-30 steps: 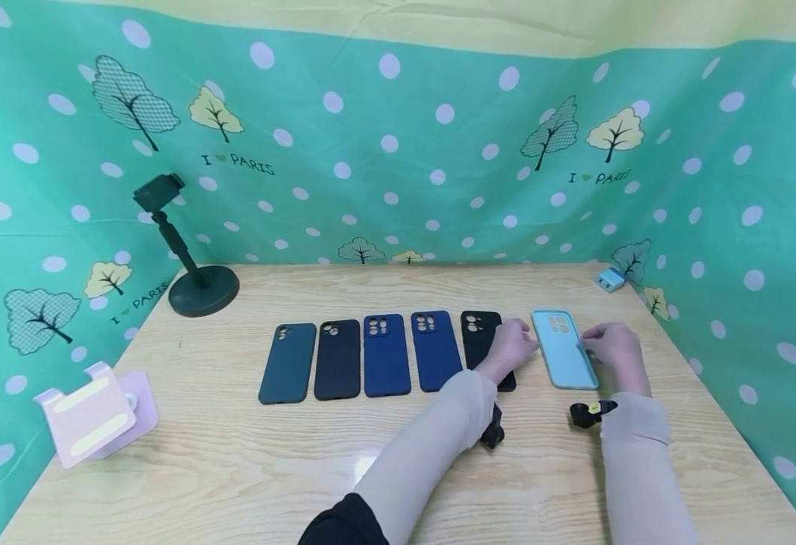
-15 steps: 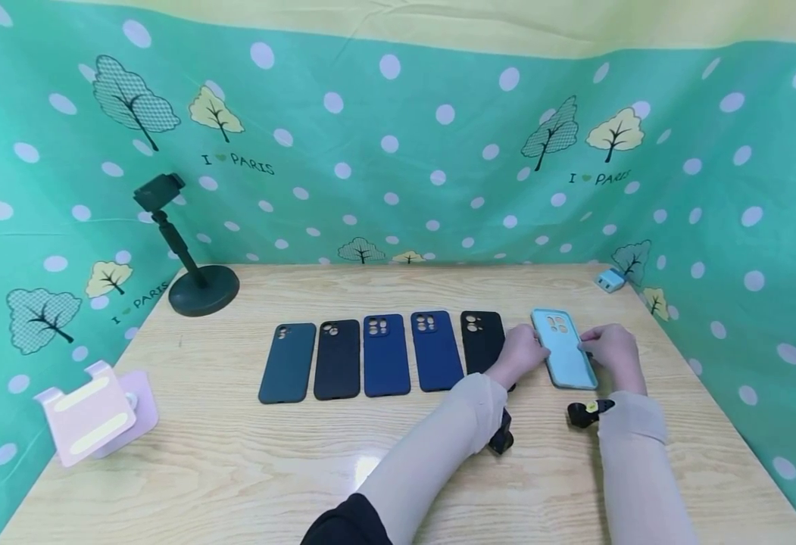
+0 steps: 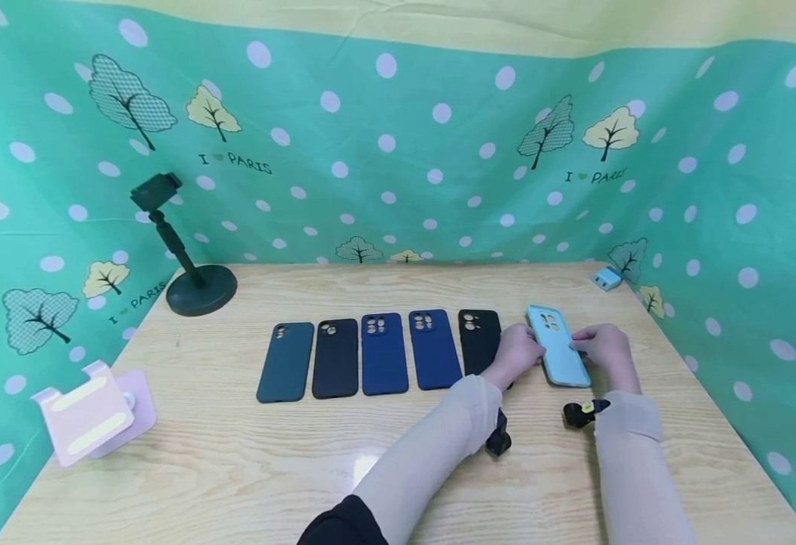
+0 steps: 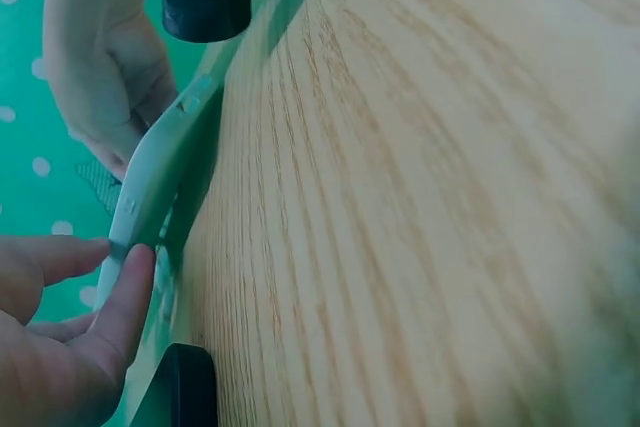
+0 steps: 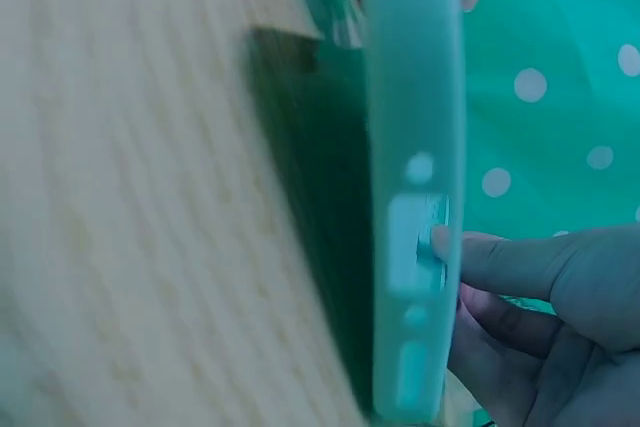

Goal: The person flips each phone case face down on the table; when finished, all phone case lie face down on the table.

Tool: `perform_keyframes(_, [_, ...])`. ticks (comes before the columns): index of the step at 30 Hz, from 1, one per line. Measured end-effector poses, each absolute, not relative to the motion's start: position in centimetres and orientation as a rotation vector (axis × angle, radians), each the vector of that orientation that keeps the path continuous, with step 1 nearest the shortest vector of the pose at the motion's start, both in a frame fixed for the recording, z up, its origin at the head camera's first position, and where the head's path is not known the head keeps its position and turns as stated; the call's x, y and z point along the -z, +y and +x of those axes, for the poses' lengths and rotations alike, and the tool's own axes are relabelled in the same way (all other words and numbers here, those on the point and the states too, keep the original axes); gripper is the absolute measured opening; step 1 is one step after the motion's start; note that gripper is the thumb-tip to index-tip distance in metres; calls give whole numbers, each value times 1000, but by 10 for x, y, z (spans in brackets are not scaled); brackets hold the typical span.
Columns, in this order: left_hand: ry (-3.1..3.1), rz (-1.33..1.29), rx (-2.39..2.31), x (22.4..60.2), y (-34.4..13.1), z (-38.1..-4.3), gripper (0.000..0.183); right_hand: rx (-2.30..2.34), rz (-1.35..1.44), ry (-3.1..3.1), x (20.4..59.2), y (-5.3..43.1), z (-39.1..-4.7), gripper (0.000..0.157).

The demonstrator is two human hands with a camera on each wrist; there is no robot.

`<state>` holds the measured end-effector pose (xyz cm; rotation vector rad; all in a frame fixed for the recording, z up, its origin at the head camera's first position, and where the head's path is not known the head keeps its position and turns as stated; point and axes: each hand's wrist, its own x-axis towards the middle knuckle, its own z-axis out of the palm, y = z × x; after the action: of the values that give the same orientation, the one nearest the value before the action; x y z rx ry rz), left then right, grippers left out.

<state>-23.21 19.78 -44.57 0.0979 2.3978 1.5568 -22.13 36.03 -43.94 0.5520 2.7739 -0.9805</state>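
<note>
A light blue phone case (image 3: 563,356) with a camera cutout is at the right of the table, between both hands. My left hand (image 3: 516,353) pinches its left edge; in the left wrist view, thumb and finger meet on the rim of the case (image 4: 150,187). On the opposite edge my right hand (image 3: 605,352) grips the case, the thumb at the side cutout in the right wrist view. That view shows the case (image 5: 415,97) raised on its side over a dark shadow. A black phone case (image 3: 481,341) lies partly hidden behind my left hand.
Left of the black case, several more phone cases lie in a row: blue (image 3: 435,348), another blue (image 3: 384,356), black (image 3: 335,359) and dark teal (image 3: 285,363). A black stand (image 3: 201,291), a pink phone holder (image 3: 87,420) and a small blue charger (image 3: 607,278) stand around them.
My left hand has moved right from beside the light blue case onto its left edge. The case, now held by both hands, has risen and shifted slightly.
</note>
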Motion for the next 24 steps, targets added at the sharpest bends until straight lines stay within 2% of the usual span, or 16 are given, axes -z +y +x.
perform_keyframes(2, [2367, 68, -1599, 445, 196, -232, 28, 1002, 543, 2772, 441, 359, -222, 29])
perform_keyframes(7, [2339, 50, -1641, 445, 189, -233, 39, 1043, 527, 2770, 444, 352, -223, 28])
perform_keyframes(24, [2362, 157, -1694, 439, 166, -225, 41, 1087, 394, 2778, 444, 323, -220, 26])
